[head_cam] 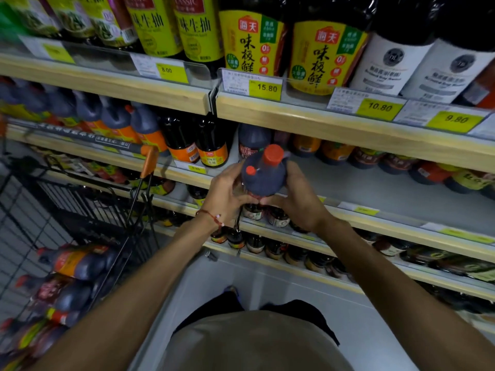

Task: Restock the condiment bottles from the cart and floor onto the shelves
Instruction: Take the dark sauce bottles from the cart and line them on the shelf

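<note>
Bottle (263, 174), dark, red cap, upright at shelf (375, 188) front edge; left hand (227, 194) and right hand (297, 199) curled round it.

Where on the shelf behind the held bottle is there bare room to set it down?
Free: the grey shelf floor right of the held bottle, bordered by a back row of bottles behind and the price rail in front. Crowded: left of it, orange-labelled bottles stand up to the edge.
</note>
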`<state>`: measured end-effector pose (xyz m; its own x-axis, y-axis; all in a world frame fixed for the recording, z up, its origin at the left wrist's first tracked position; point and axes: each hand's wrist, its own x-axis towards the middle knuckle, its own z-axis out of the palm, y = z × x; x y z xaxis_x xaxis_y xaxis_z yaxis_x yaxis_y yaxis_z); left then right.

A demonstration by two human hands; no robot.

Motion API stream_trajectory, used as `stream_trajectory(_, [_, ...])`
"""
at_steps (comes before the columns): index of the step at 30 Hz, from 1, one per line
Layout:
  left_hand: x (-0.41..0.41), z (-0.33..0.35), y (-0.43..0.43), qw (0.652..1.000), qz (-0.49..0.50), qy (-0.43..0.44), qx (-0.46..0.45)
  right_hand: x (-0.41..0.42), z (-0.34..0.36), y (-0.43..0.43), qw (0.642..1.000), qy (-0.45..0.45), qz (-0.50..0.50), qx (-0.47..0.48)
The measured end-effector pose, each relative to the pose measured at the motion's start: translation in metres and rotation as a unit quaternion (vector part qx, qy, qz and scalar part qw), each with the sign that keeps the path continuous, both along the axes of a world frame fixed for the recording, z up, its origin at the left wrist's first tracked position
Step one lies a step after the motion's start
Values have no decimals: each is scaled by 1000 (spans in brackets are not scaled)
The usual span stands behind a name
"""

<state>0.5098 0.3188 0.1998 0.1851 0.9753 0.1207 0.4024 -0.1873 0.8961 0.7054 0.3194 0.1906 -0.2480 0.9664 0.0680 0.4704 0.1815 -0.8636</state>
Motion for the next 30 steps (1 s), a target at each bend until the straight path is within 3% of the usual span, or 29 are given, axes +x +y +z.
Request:
stream_trajectory(4, [-4,-8,24,988,52,109,94,-14,-8,17,996,1,-55,74])
stream_trajectory(8, [-5,-21,49,992,36,51,111,-23,-20,38,993,-3,-83,89])
stream_trajectory(14, [-17,-51,81,990,18,54,131,-34,-47,65,988,-27,-117,95])
stream_trajectory(22, [-23,-81,113,995,8,-95,-40,-46,-68,91,984,85,-159,13])
stream_trajectory(30, [-22,-98,109,985,56,-156,-39,-42,-85,93,987,38,-158,-2])
